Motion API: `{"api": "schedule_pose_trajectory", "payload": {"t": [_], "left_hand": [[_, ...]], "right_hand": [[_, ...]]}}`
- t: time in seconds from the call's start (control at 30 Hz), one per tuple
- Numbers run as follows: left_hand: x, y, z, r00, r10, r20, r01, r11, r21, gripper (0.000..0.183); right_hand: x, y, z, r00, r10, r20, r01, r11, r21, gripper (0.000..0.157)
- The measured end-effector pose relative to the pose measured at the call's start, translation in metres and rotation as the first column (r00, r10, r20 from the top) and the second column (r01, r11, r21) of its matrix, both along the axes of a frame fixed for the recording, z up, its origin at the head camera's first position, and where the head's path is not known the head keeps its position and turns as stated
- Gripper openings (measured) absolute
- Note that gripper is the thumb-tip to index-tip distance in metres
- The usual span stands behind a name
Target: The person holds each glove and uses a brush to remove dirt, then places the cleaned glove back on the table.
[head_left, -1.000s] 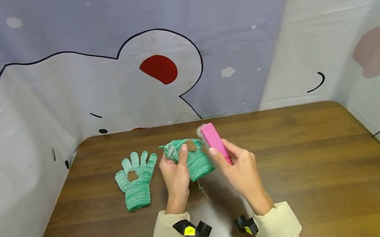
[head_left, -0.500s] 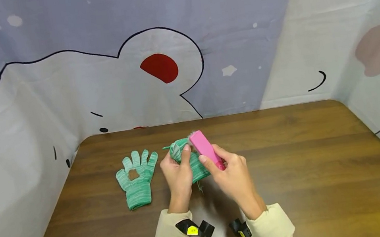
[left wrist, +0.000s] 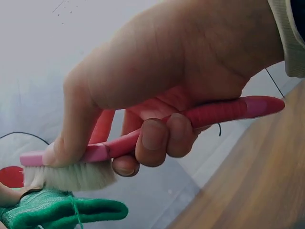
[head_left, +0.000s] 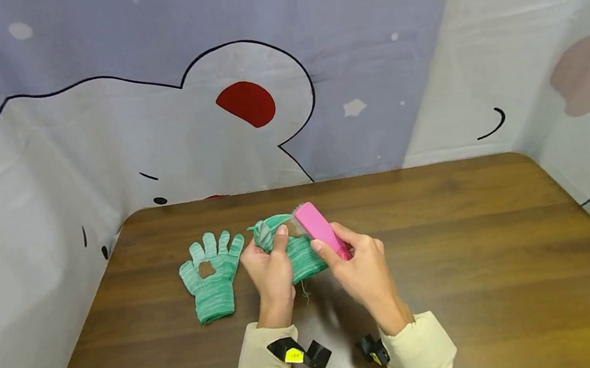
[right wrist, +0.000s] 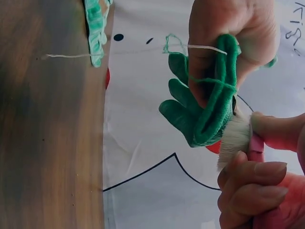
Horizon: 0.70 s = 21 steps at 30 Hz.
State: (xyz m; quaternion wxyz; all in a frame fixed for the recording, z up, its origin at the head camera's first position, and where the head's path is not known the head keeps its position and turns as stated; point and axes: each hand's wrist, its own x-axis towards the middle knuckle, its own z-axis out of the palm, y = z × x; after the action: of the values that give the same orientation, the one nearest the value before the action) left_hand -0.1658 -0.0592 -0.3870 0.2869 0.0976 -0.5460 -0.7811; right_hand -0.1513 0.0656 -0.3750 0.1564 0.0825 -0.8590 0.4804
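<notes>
My left hand (head_left: pixel 272 274) holds up a green striped knit glove (head_left: pixel 305 258), thumb on top near a brown patch (head_left: pixel 295 227). My right hand (head_left: pixel 365 271) grips a pink-handled brush (head_left: pixel 317 226) whose head overlaps the patch's right side. In the left wrist view, the pale bristles (left wrist: pixel 71 176) point down right at the green glove (left wrist: pixel 57 211), a finger lying along the brush's back. The right wrist view shows the glove's cuff (right wrist: pixel 214 112) edge-on with loose threads, and the bristles (right wrist: pixel 234 140) against its side.
A second green glove (head_left: pixel 215 297) lies flat on the wooden table (head_left: pixel 484 258) to the left, palm patch (head_left: pixel 206 269) brown, fingers pointing away. A printed curtain (head_left: pixel 366 44) stands behind the table and along its sides.
The brush has moved left and slightly down from beside the glove onto its patch area. Over the last half second, the held glove and left hand have shifted slightly left.
</notes>
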Motion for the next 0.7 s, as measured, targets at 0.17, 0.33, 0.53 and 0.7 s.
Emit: {"api": "schedule_pose_trajectory", "payload": {"t": [0.17,0.33,0.53,0.7], "left_hand": [[-0.001,0.002,-0.002,1.0,-0.003,-0.003,0.003,1.0,-0.004,0.01],[0.001,-0.006,0.004,0.999,0.026,-0.022,-0.026,0.999,-0.028,0.021],[0.0,-0.008,0.005,0.999,-0.046,-0.011,0.045,0.997,-0.06,0.02],[-0.002,-0.005,0.001,0.996,-0.084,0.021,0.086,0.99,-0.109,0.015]], "right_hand": [[-0.004,0.005,-0.002,0.999,-0.045,0.0,0.045,0.999,0.008,0.036],[-0.016,0.027,-0.008,0.977,-0.207,0.042,0.204,0.976,0.072,0.032],[-0.02,0.037,-0.003,0.979,-0.187,0.082,0.188,0.982,-0.012,0.041],[-0.013,0.023,0.001,0.994,-0.086,0.065,0.092,0.991,-0.094,0.047]]}}
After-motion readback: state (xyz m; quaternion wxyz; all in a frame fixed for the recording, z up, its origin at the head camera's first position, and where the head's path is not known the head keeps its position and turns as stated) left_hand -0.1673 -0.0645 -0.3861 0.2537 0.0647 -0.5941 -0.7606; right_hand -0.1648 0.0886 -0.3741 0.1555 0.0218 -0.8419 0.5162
